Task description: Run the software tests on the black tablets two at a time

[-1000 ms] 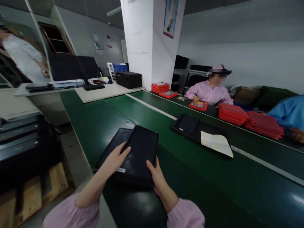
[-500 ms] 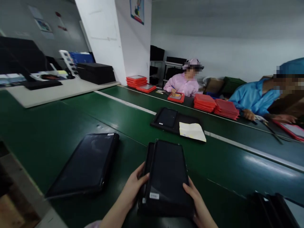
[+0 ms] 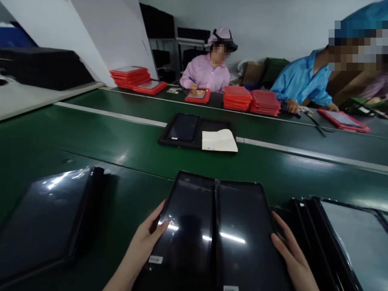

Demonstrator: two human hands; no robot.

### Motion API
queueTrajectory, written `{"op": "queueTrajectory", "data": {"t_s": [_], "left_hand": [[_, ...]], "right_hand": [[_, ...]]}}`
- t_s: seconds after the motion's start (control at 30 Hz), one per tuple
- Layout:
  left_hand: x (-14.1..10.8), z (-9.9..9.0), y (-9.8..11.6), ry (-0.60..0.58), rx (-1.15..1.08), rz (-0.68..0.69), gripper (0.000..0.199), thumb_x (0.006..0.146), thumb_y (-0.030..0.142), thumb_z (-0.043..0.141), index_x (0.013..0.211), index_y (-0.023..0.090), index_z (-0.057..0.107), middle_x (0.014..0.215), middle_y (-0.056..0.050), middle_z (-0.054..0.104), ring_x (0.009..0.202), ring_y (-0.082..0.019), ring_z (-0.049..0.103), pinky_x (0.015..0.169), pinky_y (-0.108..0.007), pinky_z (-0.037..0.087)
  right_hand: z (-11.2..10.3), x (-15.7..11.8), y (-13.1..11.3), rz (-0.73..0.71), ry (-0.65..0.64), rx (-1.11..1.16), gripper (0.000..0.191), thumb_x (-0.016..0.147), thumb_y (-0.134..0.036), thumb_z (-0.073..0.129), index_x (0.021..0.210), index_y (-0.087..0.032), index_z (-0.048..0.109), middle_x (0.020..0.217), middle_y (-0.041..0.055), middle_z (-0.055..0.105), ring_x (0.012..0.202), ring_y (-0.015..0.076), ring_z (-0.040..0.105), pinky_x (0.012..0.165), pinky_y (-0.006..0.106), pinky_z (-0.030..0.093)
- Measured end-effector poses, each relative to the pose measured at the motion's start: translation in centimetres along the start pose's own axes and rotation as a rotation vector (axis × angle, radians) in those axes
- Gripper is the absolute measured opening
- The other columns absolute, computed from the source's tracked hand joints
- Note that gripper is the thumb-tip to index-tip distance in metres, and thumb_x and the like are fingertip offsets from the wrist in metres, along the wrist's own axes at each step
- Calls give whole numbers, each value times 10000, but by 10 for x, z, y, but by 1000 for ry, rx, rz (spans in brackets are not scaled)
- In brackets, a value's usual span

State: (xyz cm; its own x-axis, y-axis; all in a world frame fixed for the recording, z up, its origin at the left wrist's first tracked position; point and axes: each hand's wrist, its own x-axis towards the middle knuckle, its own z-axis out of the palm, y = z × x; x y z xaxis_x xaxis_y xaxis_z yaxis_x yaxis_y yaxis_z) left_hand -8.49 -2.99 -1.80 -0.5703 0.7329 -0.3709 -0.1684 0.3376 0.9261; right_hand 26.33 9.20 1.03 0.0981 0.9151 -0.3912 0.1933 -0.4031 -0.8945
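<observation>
Both my hands are at the near edge of the green belt, holding a black folio tablet case (image 3: 216, 234) that lies opened flat, its two glossy panels joined at a central spine. My left hand (image 3: 142, 244) grips the left panel's outer edge, its thumb on the glossy face. My right hand (image 3: 289, 252) has its fingers against the right panel's outer edge. A white label (image 3: 155, 259) sits low on the left panel. The bottom of the case is cut off by the frame.
A black case (image 3: 45, 218) lies left of my hands, and a film-covered stack of black cases (image 3: 342, 246) lies to the right. Farther along the green belt (image 3: 91, 133), an open case holds yellowish paper (image 3: 218, 140). Beyond, two seated workers sit by stacks of red cases (image 3: 236, 99).
The black case, folded shut earlier, now lies opened flat with my hands at its outer edges. The view has turned right, bringing the film-covered stack in at the right.
</observation>
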Motion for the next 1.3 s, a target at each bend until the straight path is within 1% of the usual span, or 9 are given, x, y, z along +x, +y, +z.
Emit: {"op": "queueTrajectory", "data": {"t_s": [0.1,0.17,0.23,0.37,0.47,0.57,0.77,1.1,1.3], "left_hand": [[0,-12,-2,55,349,203,630,889,607,679,1445,311,682,1578,-70,621,1521,-382,489,1249,-565,399],[1,-11,3,112,650,404,552,961,572,589,1443,319,677,1647,-89,538,1592,-403,367,1263,-647,335],[7,1,11,68,879,571,530,1006,523,532,1495,339,620,1713,-85,441,1628,-401,281,1242,-664,362],[34,61,30,-247,1101,724,636,1020,507,475,1616,289,448,1721,-129,420,1597,-384,358,1213,-635,416],[61,112,42,-218,1160,828,652,986,473,464,1540,133,513,1595,-226,557,1532,-410,454,1240,-674,337],[76,141,54,-193,1163,875,555,977,411,420,1410,132,625,1365,-218,725,1342,-393,629,1219,-664,350],[79,144,66,-256,1137,813,513,984,466,364,1208,185,729,1128,-164,799,1129,-397,697,1073,-642,454],[76,148,68,-239,1131,791,510,923,393,398,1224,181,750,1209,-171,792,1194,-402,686,1090,-645,456],[77,151,66,-207,1072,839,503,904,386,402,1165,183,781,1149,-184,809,1130,-406,723,1038,-628,508]], "right_hand": [[-28,5,19,-127,205,-132,823,749,-788,709,1450,-362,641,1542,20,638,1419,366,583,1082,457,578],[-32,2,26,-216,248,-241,764,833,-766,640,1443,-306,648,1543,53,628,1428,363,571,1127,481,546],[-30,0,27,-354,260,-356,671,904,-707,611,1408,-269,676,1492,92,650,1386,350,605,1108,486,557],[-23,4,28,-617,268,-518,508,974,-580,610,1373,-280,707,1442,117,651,1400,348,587,1116,527,547],[-20,12,29,-590,278,-470,525,1005,-551,579,1435,-263,664,1380,131,686,1297,330,659,1039,514,595],[-16,22,25,-537,345,-400,507,992,-549,597,1373,-234,710,1267,139,731,1171,307,716,941,473,633],[-10,37,11,-479,318,-400,508,956,-555,630,1355,-259,735,1254,118,748,1175,293,729,949,444,640],[-8,44,5,-474,250,-460,548,949,-557,614,1430,-299,661,1331,105,723,1260,313,703,1023,472,619],[-3,46,5,-561,335,-368,460,921,-494,637,1322,-286,724,1205,85,767,1133,279,747,931,420,646]]}}
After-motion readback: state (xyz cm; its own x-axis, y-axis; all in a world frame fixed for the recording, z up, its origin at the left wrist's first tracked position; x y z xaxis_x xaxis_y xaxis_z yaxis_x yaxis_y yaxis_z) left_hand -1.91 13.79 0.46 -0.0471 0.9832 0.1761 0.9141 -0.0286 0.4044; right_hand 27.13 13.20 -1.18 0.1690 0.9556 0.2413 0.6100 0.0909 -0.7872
